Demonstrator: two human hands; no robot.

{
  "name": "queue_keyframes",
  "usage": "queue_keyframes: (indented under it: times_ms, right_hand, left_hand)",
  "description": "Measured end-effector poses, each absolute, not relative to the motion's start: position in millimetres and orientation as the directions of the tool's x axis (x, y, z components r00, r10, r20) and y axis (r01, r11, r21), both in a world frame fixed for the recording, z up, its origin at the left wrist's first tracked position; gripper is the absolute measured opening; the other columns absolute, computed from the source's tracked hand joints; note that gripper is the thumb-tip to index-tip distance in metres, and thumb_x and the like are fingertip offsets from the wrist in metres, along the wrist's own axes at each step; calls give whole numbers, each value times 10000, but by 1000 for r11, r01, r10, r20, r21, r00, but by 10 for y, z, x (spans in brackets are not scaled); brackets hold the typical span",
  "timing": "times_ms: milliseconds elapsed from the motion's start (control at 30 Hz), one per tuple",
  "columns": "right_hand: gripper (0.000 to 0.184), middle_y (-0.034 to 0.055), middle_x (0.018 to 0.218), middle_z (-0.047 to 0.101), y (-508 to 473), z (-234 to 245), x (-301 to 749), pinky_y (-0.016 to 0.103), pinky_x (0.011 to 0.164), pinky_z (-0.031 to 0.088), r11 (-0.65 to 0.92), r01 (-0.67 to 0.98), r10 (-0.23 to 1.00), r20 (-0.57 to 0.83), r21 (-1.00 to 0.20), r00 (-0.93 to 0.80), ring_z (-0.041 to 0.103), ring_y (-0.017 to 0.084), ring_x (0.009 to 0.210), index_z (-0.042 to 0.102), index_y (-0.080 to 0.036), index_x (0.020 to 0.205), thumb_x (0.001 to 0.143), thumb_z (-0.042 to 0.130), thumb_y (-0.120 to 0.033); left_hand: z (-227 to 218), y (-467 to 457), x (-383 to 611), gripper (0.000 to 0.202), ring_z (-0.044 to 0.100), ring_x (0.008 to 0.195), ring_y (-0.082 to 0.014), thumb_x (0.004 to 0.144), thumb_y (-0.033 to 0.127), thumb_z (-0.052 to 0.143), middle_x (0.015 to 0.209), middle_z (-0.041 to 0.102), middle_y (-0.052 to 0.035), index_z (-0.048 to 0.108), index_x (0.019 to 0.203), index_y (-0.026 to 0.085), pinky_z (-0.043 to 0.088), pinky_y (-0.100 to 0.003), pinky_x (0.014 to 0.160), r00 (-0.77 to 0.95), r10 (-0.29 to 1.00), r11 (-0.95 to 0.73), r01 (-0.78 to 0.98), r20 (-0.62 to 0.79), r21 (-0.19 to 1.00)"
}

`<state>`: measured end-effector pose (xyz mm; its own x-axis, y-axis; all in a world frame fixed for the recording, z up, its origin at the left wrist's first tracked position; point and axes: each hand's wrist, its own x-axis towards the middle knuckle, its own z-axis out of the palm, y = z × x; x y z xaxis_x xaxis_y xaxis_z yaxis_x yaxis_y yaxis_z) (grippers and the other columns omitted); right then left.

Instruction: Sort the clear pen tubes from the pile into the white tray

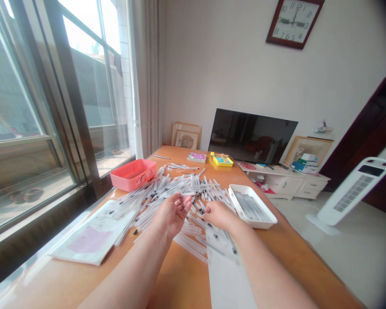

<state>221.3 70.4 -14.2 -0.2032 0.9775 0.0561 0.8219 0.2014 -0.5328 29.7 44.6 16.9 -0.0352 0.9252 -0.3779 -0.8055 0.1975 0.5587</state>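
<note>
Fingers of my left hand [172, 216] pinch a clear pen [187, 194] above the loose heap [167, 189] on the table [183, 274]; my right hand's [220, 216] grip I cannot tell. Careless brushing could spill pens over the table edge.

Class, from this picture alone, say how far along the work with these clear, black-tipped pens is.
Done: a batch lies lined up in the white tray. In hand: the left hand, palm up, has one clear pen at its fingertips, and the right hand is at the pile. Left: most pens, a loose heap across the orange table.
</note>
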Motion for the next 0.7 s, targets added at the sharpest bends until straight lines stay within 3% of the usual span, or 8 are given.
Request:
queue_keyframes:
  times_ms: [300, 367, 500, 600, 700]
  right_hand:
    - [56, -1, 620, 656, 670, -77, 2139, 236, 548, 350, 236, 749, 970, 98, -619, -224, 580, 153, 616, 639, -195, 616, 637, 681, -164]
    - [41, -3, 597, 641, 669, -20, 2125, 232, 528, 360, 198, 649, 977, 94, -735, -191, 577, 149, 594, 624, -190, 643, 657, 659, -172]
    - [95, -2, 620, 653, 612, 162, 2076, 216, 468, 362, 111, 258, 982, 66, -960, -175, 566, 131, 538, 611, -189, 821, 745, 632, -242]
    - [162, 29, 733, 696, 544, 293, 2030, 224, 527, 446, 137, 72, 974, 121, -988, -189, 626, 139, 617, 602, -177, 878, 755, 667, -260]
    - [204, 45, 798, 707, 497, 365, 1986, 264, 616, 521, 164, 13, 971, 159, -986, -180, 679, 174, 716, 596, -172, 899, 748, 698, -265]
  left_hand:
    - [151, 456, 284, 19, 701, 657, -154, 875, 119, 573, 823, 682, -122, 559, 889, 119, 609, -240, 616, -27, 938, 194, -785, -345, 589]
    - [150, 457, 284, 22, 702, 662, -154, 875, 118, 574, 828, 682, -123, 562, 894, 114, 609, -238, 620, -32, 940, 187, -783, -339, 593]
    - [144, 461, 284, 32, 705, 671, -154, 865, 105, 579, 837, 681, -120, 569, 893, 115, 611, -236, 631, -34, 943, 182, -782, -332, 596]
    - [139, 467, 283, 43, 707, 676, -157, 859, 104, 587, 834, 679, -118, 570, 897, 118, 612, -238, 638, -25, 945, 184, -784, -326, 593]
    - [139, 466, 282, 61, 707, 677, -157, 854, 101, 595, 829, 680, -114, 568, 906, 121, 613, -241, 646, -21, 948, 181, -787, -318, 590]
